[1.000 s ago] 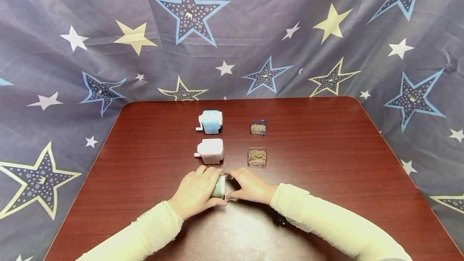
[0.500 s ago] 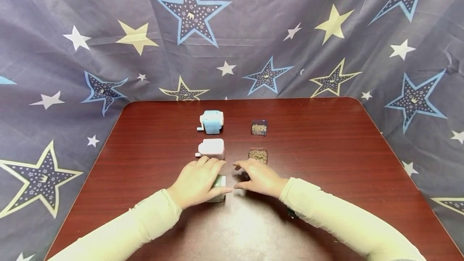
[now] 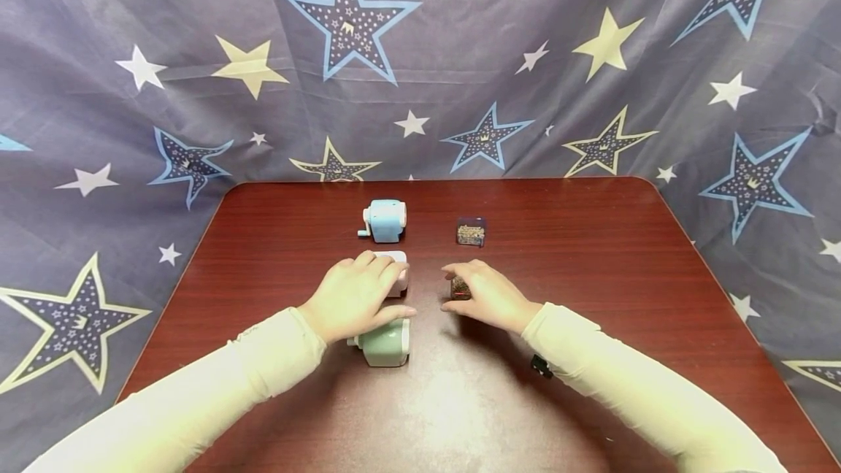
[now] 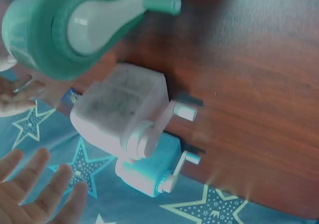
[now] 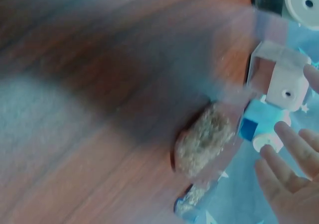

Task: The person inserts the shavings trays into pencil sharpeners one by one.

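Observation:
My left hand [image 3: 351,294] hovers over the pale pink crank pencil sharpener [image 3: 400,283], covering much of it. In the left wrist view its fingers are loosely spread and clear of the sharpener's body [image 4: 117,104]. The green crank sharpener [image 3: 386,347] stands just nearer, below that hand. My right hand [image 3: 493,294] is held over the nearer small clear drawer of pencil shavings [image 3: 461,288], hiding part of it. Its thumb and fingers are apart; the right wrist view shows a gap between them and the shavings [image 5: 204,142].
A blue crank sharpener [image 3: 386,221] stands farther back, behind the pink one. To its right sits another small drawer with shavings [image 3: 471,232]. The dark red table [image 3: 591,254] ends at a star-patterned cloth [image 3: 420,57].
My left hand has left the green sharpener and moved forward to the pink one. My right hand has shifted away from the green sharpener, forward and right, to the nearer shavings drawer.

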Tool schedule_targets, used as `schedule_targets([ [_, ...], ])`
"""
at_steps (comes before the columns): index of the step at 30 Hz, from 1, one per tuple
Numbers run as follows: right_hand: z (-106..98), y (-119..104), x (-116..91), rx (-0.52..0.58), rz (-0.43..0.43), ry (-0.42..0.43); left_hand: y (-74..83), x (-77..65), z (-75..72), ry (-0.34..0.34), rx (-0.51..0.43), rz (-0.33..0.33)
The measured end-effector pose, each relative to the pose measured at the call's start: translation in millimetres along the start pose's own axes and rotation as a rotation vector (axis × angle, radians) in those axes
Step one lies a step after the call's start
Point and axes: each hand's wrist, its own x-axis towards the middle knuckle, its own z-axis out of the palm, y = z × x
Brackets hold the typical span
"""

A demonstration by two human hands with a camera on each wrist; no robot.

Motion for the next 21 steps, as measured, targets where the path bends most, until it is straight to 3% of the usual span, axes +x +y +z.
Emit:
schedule_targets([
  [7, -5, 13, 2, -0.071, 0.03, 0.038, -6.7, 10.2, 2.2, -0.037, -0.012, -0.031],
  [12, -3, 25, 3, -0.103, 0.076, 0.036, -10.2, 14.7, 8.6, -0.022, 0.005, -0.021],
  [21, 5, 43, -1, -0.046, 0.185, 0.0, -16.0, 17.6, 23.9, -0.011, 0.003, -0.04],
])
